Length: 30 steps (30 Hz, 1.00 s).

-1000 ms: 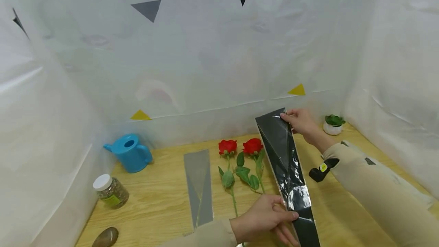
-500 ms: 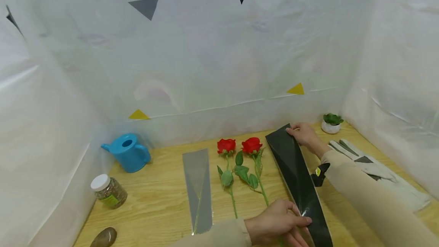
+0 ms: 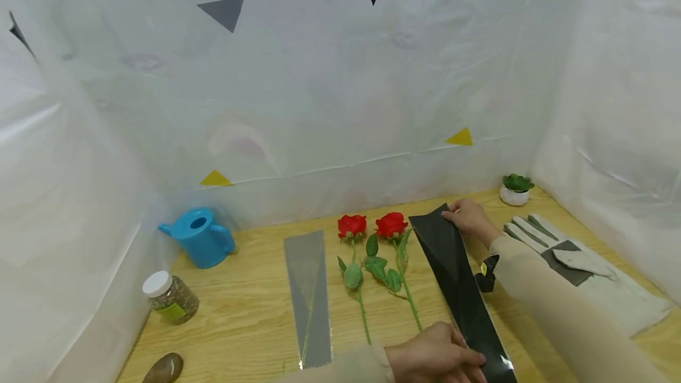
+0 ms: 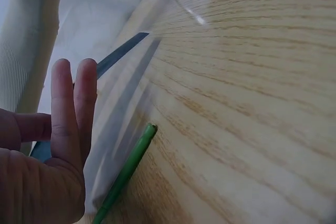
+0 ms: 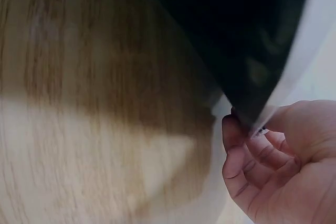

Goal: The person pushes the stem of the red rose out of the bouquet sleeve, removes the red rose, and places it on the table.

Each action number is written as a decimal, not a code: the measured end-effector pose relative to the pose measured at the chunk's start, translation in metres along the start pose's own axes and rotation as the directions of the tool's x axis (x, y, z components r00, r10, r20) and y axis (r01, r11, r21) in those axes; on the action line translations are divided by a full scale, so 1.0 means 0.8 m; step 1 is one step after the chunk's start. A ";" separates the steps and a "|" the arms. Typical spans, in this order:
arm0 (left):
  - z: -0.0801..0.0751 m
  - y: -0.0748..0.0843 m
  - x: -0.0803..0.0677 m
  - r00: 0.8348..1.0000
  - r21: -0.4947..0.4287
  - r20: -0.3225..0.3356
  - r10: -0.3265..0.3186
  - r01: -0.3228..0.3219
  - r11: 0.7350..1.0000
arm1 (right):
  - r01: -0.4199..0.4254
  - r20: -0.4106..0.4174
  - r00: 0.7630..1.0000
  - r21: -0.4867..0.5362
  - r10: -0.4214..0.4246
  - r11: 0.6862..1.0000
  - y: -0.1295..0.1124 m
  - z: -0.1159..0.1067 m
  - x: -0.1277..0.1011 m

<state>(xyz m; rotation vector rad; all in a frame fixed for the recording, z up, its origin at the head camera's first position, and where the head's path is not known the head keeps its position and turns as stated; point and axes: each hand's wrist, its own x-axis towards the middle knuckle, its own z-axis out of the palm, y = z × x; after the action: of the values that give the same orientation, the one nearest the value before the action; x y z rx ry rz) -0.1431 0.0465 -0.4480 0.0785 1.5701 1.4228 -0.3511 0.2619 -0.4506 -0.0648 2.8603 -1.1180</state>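
A long black flower sleeve [image 3: 452, 270], narrowing toward one end, slants down onto the right part of the wooden table. My right hand [image 3: 470, 220] pinches its far right corner; the right wrist view has that corner between thumb and fingers [image 5: 239, 129]. Lower down, my left hand [image 3: 433, 353] grips the sleeve's left edge with the thumb on top. In the left wrist view two of its fingers [image 4: 63, 103] stretch out straight beside a green stem end [image 4: 128, 169]. Two red roses, one left [image 3: 352, 226] and one right [image 3: 391, 226], lie left of the sleeve.
A grey sleeve [image 3: 308, 300] lies left of the roses. Further left stand a blue watering can [image 3: 204, 241], a lidded jar [image 3: 172, 299] and a stone [image 3: 164, 367]. Gloves [image 3: 574, 265] and a small potted succulent [image 3: 515, 191] are at the right. White sheeting [image 3: 319, 105] encloses the table.
Both hands have lowered the black sleeve toward the table and shifted it slightly right and nearer. The gloves, formerly mostly behind the right arm, now show. The roses have stayed put.
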 end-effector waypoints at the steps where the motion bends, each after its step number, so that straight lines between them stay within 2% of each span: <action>1: 0.001 0.000 0.000 1.000 0.002 -0.009 -0.009 0.009 1.000 | -0.009 -0.001 1.000 -0.004 0.009 1.000 0.001 0.000 0.000; 6: 0.004 -0.001 -0.001 0.999 0.049 -0.043 -0.028 0.030 0.998 | -0.046 0.001 0.999 -0.016 0.046 0.999 0.007 0.001 0.001; 9: 0.003 -0.001 -0.004 0.998 0.085 -0.047 -0.033 0.036 0.996 | -0.035 0.007 0.999 -0.017 0.035 0.999 0.007 0.003 0.003; 15: 0.000 0.006 -0.015 0.999 0.132 -0.009 -0.041 0.041 0.990 | -0.021 0.016 1.000 -0.010 0.021 1.000 0.006 0.009 0.005; 17: -0.001 0.008 -0.018 0.999 0.133 0.007 -0.033 0.032 0.991 | -0.032 0.018 0.999 -0.009 0.032 0.999 0.007 0.008 0.004; 22: -0.008 0.012 -0.025 0.999 0.102 -0.011 -0.051 0.052 0.993 | -0.044 0.029 0.999 -0.033 0.045 0.998 0.005 -0.003 0.000; 24: -0.012 0.014 -0.030 0.998 0.129 -0.027 -0.056 0.059 0.990 | -0.033 0.028 0.999 -0.040 0.035 0.999 0.002 -0.009 -0.003; 27: -0.024 0.016 -0.043 1.000 0.221 -0.016 -0.002 0.005 0.975 | 0.001 0.034 0.999 -0.036 0.000 0.999 -0.006 -0.018 -0.006; 30: -0.042 0.023 -0.062 0.994 0.252 0.048 0.099 -0.108 0.962 | 0.069 0.045 0.997 -0.027 -0.068 0.997 -0.019 -0.025 -0.013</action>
<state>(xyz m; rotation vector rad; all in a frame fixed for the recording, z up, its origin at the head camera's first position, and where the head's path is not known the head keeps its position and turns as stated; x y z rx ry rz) -0.1497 -0.0022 -0.4096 0.3403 1.7337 1.2846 -0.3422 0.2646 -0.4253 -0.1886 2.8552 -1.0739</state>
